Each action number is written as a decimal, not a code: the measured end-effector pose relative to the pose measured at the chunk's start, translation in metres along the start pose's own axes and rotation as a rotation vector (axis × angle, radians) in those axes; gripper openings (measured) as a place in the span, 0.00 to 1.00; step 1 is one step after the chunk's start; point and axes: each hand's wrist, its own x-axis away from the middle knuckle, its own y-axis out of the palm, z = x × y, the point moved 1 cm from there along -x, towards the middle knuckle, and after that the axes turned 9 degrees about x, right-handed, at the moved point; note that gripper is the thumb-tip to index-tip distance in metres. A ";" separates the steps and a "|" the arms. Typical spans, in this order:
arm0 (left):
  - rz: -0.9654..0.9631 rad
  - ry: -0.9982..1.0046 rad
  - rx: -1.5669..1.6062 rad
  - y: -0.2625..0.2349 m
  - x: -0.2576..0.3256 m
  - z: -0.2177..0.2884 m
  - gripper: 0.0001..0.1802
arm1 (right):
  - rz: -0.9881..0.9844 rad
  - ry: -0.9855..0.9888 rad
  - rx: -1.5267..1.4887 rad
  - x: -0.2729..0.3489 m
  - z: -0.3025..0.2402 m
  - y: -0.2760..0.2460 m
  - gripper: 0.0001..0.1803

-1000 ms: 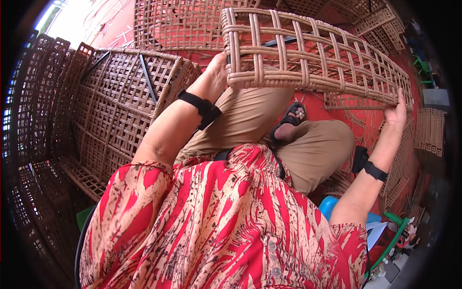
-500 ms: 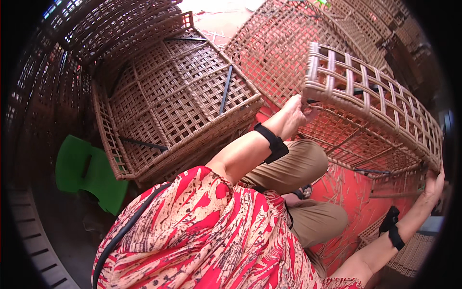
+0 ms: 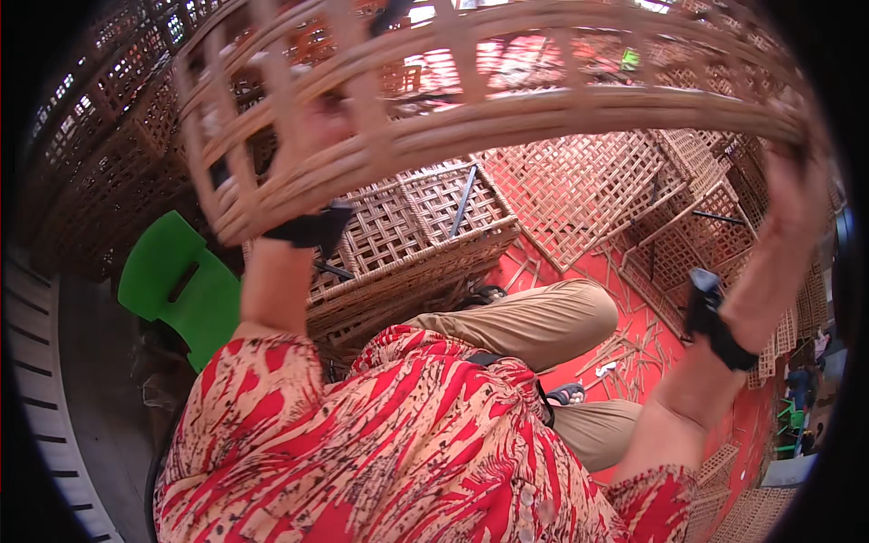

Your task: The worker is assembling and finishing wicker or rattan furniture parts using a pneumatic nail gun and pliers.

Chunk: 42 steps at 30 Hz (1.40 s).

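Observation:
A large woven wicker basket (image 3: 507, 109) with an open lattice side is lifted across the top of the view, tilted and blurred by motion. My right hand (image 3: 789, 185) grips its right end, fingers closed at the rim. Toward the other end, my left hand (image 3: 321, 122) reaches up behind the lattice and holds the basket; its fingers are smeared and partly hidden by the slats. Black straps circle both wrists. Below, partly covered by the raised basket, rests another wicker basket (image 3: 398, 226) with a woven panel on top and dark diagonal bars at its corners.
A green plastic chair (image 3: 172, 281) stands at the left, by a pale slatted edge (image 3: 45, 398). More wicker pieces (image 3: 579, 181) lie beyond my knees. Loose cane strips (image 3: 634, 357) litter the red floor (image 3: 588, 371). Stacked wickerwork (image 3: 90, 136) rises at the far left.
The lifted basket has swung up and left from the right side, now spanning the upper view. Both hands have risen with it, the left one moving far to the left.

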 end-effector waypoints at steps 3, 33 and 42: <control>0.021 0.260 -0.212 -0.038 0.000 0.055 0.16 | 0.160 -0.025 -0.319 0.005 0.140 0.001 0.14; 0.758 0.238 -1.820 -0.163 -0.023 0.033 0.36 | 0.725 1.090 -0.070 0.311 0.501 -0.072 0.20; 0.763 -0.005 -0.819 -0.203 -0.004 0.052 0.44 | 1.151 0.467 1.016 0.174 0.410 -0.127 0.27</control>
